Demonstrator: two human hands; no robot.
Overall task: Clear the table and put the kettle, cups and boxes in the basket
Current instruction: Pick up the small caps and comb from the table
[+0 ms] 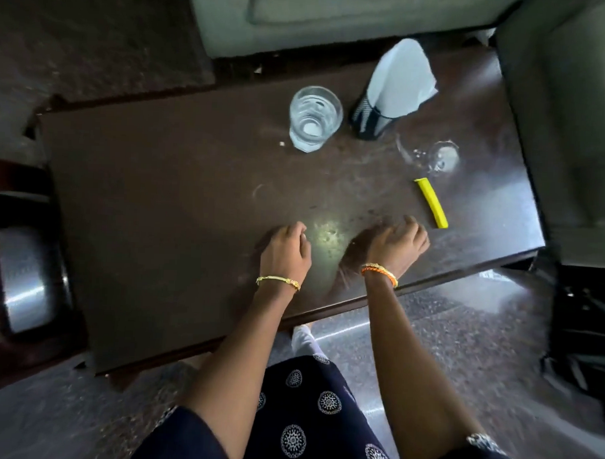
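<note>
- Head view, table: a dark brown table [158, 190] fills the middle of the frame, its top dusty and marked with faint rings.
- Head view, my left hand [286, 251]: it rests palm down on the table near the front edge, fingers curled loosely and holding nothing; a thin gold bangle [278, 280] circles the wrist.
- Head view, my right hand [398, 241]: it lies on the table just beside the left, apart from it, fingers bent and gripping nothing; an orange bangle [380, 271] sits on the wrist.
- Head view, glass [314, 117]: a clear tumbler stands upright toward the far edge of the table, well apart from both hands.
- Head view, napkin holder [373, 116]: a dark holder stands just right of the glass, with white napkins [402, 78] rising from it.
- Head view, second glass [430, 156]: a clear glass piece near the right end of the table; its outline is too faint for me to tell how it lies.
- Head view, yellow stick [431, 203]: a narrow yellow object lies flat near the right hand, not touching it.
- Head view, surroundings: a grey sofa [336, 17] stands beyond the table.
</note>
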